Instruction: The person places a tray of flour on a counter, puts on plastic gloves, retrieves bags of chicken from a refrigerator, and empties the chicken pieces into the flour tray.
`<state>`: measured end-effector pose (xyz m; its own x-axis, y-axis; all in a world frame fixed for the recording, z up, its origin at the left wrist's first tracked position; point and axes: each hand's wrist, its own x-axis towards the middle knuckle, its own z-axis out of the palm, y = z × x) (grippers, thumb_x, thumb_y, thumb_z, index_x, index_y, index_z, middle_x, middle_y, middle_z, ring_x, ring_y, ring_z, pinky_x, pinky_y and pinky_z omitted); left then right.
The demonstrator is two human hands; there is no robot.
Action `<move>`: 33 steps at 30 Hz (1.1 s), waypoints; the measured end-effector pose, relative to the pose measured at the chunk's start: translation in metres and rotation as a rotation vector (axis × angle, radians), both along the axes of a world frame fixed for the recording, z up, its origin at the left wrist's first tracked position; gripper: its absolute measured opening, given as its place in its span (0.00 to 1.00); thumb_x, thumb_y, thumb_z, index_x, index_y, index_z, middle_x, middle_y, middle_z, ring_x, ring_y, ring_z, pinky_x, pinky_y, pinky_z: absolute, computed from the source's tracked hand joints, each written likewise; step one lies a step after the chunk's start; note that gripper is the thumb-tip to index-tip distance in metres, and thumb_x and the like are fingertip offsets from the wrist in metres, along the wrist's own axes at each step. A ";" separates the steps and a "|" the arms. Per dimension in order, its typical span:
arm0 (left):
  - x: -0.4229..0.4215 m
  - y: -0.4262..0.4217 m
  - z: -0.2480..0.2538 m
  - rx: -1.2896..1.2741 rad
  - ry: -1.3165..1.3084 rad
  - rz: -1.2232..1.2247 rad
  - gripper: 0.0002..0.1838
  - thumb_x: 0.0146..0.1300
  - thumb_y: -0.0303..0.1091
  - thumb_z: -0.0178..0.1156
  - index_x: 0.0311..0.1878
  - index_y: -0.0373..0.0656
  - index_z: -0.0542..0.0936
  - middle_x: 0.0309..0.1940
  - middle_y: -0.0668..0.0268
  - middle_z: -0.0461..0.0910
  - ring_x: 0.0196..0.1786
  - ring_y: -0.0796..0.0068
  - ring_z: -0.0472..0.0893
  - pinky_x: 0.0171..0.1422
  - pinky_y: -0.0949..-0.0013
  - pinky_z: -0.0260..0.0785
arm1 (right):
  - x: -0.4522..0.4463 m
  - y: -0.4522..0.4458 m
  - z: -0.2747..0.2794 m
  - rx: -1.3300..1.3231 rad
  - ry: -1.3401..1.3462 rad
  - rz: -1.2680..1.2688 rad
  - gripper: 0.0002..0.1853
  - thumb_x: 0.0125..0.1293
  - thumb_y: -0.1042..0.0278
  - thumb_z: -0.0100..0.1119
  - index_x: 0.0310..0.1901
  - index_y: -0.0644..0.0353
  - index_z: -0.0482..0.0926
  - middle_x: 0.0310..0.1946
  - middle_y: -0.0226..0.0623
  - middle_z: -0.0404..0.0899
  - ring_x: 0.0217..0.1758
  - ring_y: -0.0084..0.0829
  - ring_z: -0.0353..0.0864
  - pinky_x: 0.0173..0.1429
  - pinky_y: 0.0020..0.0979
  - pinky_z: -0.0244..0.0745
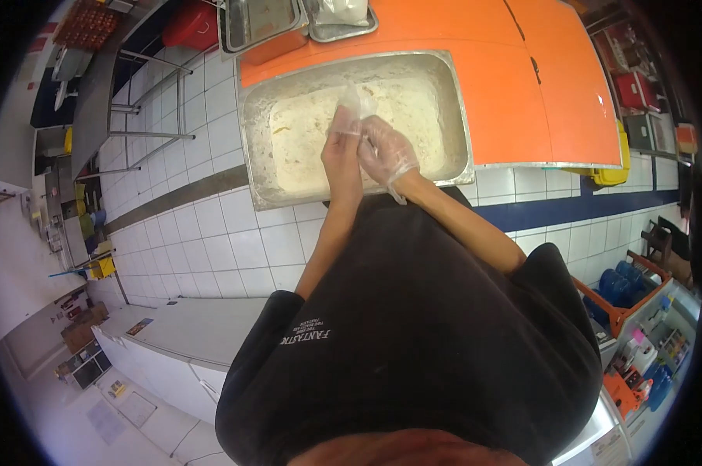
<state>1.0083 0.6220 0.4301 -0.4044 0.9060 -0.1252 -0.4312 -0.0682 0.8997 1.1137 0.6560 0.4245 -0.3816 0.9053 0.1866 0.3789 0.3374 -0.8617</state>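
Note:
My left hand [341, 144] is raised over the metal tub [463, 116], bare at the wrist and palm. A clear plastic glove [354, 101] covers part of its fingers, which point up and look stretched out; some are hidden. My right hand [390, 149] wears another clear plastic glove, its loose cuff hanging at the wrist. With fingers curled, it grips the glove on my left hand near that glove's edge. Beneath both hands, pale flour-like powder [304, 167] with a few yellowish bits spreads over the tub's bottom.
The tub rests at the edge of an orange worktop [514, 101]. Beyond it stand a metal tray [261, 23] and a smaller tray [343, 29] bearing a white bag [341, 9]. Left are a metal-legged table [153, 136] and a red container [191, 27]. A white cabinet [164, 334] stands lower left.

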 end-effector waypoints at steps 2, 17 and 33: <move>0.000 0.002 0.001 0.028 -0.089 -0.034 0.31 0.78 0.31 0.61 0.78 0.27 0.66 0.76 0.52 0.70 0.72 0.69 0.74 0.76 0.67 0.66 | 0.006 -0.001 0.006 -0.068 -0.008 0.062 0.07 0.71 0.68 0.58 0.47 0.58 0.77 0.40 0.51 0.80 0.43 0.57 0.81 0.48 0.49 0.77; -0.037 0.029 -0.034 -0.316 -0.197 -0.296 0.52 0.77 0.73 0.42 0.77 0.27 0.66 0.74 0.50 0.73 0.73 0.60 0.74 0.78 0.61 0.66 | 0.006 0.005 -0.018 0.091 -0.038 0.279 0.07 0.73 0.67 0.56 0.48 0.58 0.77 0.40 0.54 0.82 0.43 0.61 0.81 0.47 0.54 0.77; -0.038 0.034 -0.004 -0.253 -0.222 -0.532 0.50 0.78 0.75 0.25 0.85 0.42 0.59 0.81 0.53 0.64 0.79 0.57 0.66 0.84 0.56 0.56 | 0.005 0.000 -0.017 0.121 -0.073 0.231 0.08 0.75 0.65 0.55 0.48 0.59 0.77 0.40 0.56 0.83 0.42 0.62 0.82 0.46 0.56 0.76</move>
